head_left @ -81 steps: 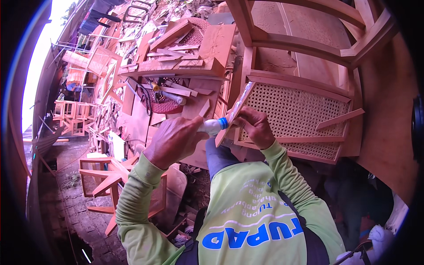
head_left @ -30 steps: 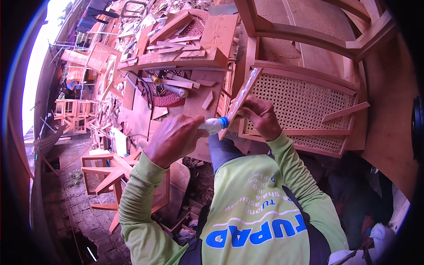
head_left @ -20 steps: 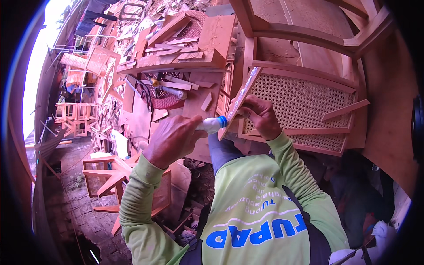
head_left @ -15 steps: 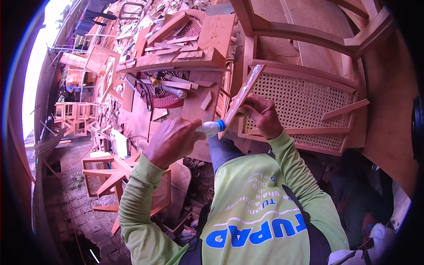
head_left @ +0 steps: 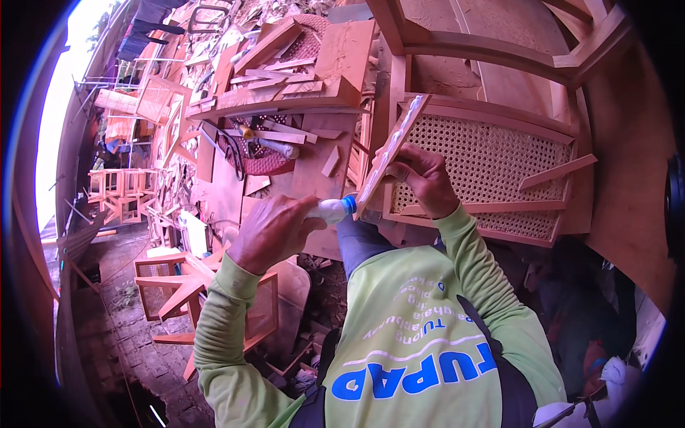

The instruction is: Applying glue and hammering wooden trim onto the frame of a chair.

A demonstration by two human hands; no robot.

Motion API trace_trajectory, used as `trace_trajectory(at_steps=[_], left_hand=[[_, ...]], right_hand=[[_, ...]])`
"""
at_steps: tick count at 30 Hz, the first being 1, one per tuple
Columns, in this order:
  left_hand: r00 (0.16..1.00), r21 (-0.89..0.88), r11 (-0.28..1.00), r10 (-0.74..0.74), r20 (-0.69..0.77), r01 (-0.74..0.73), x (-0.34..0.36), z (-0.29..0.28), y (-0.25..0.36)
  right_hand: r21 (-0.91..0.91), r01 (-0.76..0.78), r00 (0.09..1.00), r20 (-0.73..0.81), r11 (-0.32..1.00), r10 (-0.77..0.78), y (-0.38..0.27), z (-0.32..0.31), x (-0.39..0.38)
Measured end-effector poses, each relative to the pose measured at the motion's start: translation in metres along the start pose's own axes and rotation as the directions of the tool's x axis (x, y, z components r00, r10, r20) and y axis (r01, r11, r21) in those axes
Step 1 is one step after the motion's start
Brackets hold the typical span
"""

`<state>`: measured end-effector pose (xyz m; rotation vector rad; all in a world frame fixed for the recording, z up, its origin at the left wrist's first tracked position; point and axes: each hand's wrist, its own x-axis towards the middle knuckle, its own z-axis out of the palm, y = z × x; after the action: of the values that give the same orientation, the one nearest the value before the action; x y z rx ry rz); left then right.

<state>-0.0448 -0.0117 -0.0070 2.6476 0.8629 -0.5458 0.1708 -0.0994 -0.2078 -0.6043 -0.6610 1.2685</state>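
At mid-frame, the left hand (head_left: pixel 275 227) keeps its grip round a white, blue-capped plastic bottle (head_left: pixel 328 210), probably light and squeezable; the right hand (head_left: pixel 428 180) pinches a slim reddish-brown wooden strip (head_left: pixel 400 140), likely stiff, slippery where streaked white; I'd hold its bare edges.

Large blue capitals (head_left: pixel 410 378) are printed across the lime-green long-sleeved shirt (head_left: pixel 407 271), seen upside down; above a thin white line (head_left: pixel 374 352), smaller pale lettering (head_left: pixel 412 291) is set in rows, interrupted by small blue letters (head_left: pixel 432 327).
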Motion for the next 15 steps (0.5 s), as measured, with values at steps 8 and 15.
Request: trace_trajectory(at_steps=[8, 15], left_hand=[[0.999, 0.019, 1.0, 0.016, 0.032, -0.016, -0.002, 0.012, -0.006], [0.999, -0.011, 0.999, -0.037, 0.011, 0.037, 0.004, 0.003, 0.005]], right_hand=[[0.013, 0.0, 1.0, -0.012, 1.0, 0.0, -0.003, 0.0, 0.001], [-0.058, 0.003, 1.0, 0.001, 0.998, -0.002, -0.005, 0.003, 0.001]])
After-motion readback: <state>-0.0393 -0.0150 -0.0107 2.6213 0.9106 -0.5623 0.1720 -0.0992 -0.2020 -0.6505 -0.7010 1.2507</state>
